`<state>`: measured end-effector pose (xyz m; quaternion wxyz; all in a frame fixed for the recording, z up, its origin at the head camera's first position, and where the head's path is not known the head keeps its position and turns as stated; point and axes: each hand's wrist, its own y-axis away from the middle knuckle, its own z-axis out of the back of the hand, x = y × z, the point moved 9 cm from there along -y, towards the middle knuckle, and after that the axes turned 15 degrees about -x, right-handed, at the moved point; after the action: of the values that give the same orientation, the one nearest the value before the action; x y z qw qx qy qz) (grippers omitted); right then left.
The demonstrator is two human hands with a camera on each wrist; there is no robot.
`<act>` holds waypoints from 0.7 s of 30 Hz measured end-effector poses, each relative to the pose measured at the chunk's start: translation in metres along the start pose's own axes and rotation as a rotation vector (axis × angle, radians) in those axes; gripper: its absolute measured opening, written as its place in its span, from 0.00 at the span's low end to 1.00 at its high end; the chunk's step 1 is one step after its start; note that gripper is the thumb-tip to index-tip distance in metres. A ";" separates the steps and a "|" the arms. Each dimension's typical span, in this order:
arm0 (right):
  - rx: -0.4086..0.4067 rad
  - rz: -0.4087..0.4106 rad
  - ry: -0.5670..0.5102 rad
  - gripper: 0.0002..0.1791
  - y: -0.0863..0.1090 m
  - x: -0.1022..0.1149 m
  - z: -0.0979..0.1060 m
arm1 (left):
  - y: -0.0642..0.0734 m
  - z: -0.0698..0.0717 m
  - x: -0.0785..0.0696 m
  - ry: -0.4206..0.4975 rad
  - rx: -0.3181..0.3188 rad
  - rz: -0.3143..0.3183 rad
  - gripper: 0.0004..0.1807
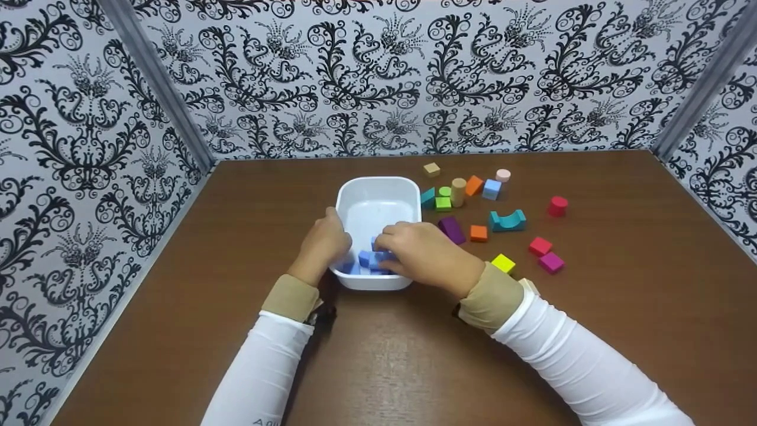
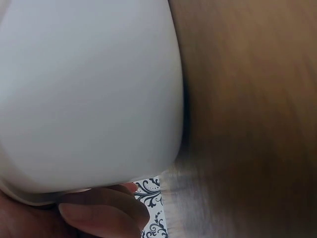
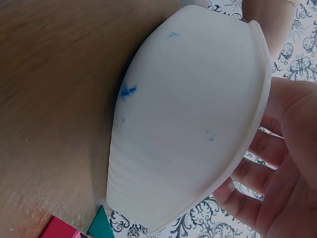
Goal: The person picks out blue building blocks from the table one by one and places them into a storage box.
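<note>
A white plastic tub [image 1: 378, 283] stands on the table, with several blue blocks [image 1: 369, 259] gathered at its near end. My left hand [image 1: 322, 245] grips the tub's left rim, and its fingers [image 2: 104, 218] curl at the edge in the left wrist view. Over the right rim reaches my right hand [image 1: 429, 254], fingertips down among the blue blocks. The right wrist view shows its fingers [image 3: 252, 181] slightly spread, the tips hidden behind the tub wall; I cannot tell whether they pinch a block.
Right of the tub lie loose blocks, among them a purple block [image 1: 452, 230], an orange block [image 1: 478, 233], a teal arch [image 1: 507, 220], a yellow block [image 1: 503, 263] and a red cylinder [image 1: 557, 206]. Patterned walls [image 1: 378, 77] border the brown table [image 1: 378, 355].
</note>
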<state>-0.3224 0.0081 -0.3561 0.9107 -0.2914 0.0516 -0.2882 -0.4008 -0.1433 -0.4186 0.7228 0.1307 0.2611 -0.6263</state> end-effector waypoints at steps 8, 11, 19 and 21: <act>0.017 -0.023 -0.004 0.18 0.000 -0.003 -0.001 | 0.000 0.001 -0.001 0.005 -0.004 -0.002 0.33; 0.017 -0.024 -0.003 0.18 0.000 -0.003 -0.001 | 0.001 0.000 0.000 0.008 0.002 0.001 0.34; 0.013 -0.031 -0.026 0.17 -0.001 -0.004 0.002 | 0.001 -0.001 0.000 0.007 0.007 0.013 0.35; -0.001 -0.027 -0.021 0.16 -0.001 -0.007 0.005 | 0.001 0.000 0.000 0.000 0.007 0.012 0.35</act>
<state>-0.3274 0.0137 -0.3513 0.9070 -0.2955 0.0382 -0.2975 -0.4004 -0.1427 -0.4189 0.7262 0.1350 0.2582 -0.6227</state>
